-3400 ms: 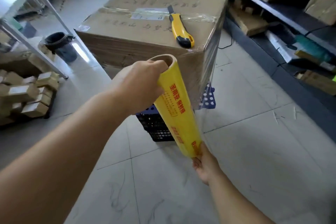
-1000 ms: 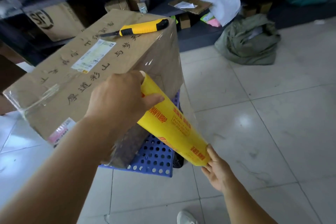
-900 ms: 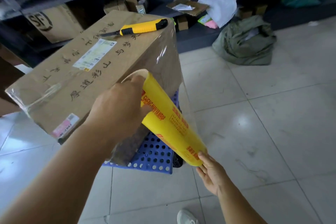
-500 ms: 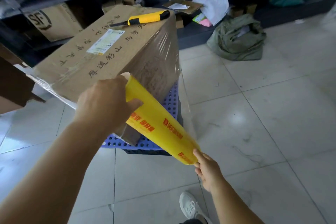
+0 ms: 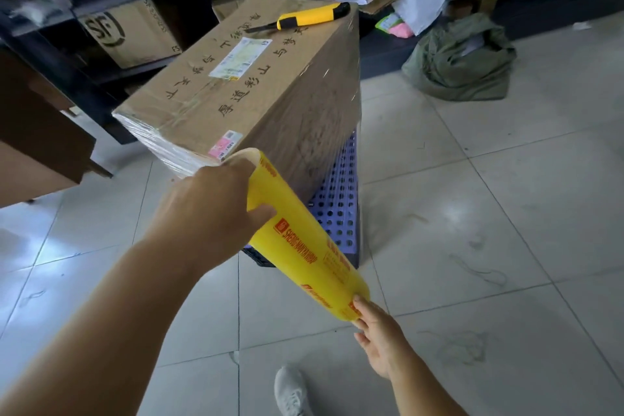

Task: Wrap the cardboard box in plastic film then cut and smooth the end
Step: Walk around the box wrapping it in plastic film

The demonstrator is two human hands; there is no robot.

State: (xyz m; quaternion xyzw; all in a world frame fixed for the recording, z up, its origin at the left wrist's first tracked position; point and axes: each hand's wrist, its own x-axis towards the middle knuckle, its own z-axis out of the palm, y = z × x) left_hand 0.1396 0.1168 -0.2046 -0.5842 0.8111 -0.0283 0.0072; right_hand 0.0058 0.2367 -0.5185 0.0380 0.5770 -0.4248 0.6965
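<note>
Glossy yellow film roll [image 5: 304,246] swung further round film-sheathed cardboard box [image 5: 256,91], both hands' fingers gripping its ends.

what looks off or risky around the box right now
The yellow utility knife lies loose on top of the cardboard box, close to its far edge, blade apparently extended. The box overhangs the smaller blue crate beneath. A bump while wrapping might knock the knife off.

Brown box [image 5: 270,105] with black handwritten characters, a white label and a pink sticker. Yellow roll [image 5: 304,246] printed in red. Yellow-and-black knife [image 5: 309,17]. Blue perforated crate [image 5: 337,206]. Pale grey floor tiles [image 5: 489,213]. Olive-green sack [image 5: 462,61]. White shoe [image 5: 290,392].
</note>
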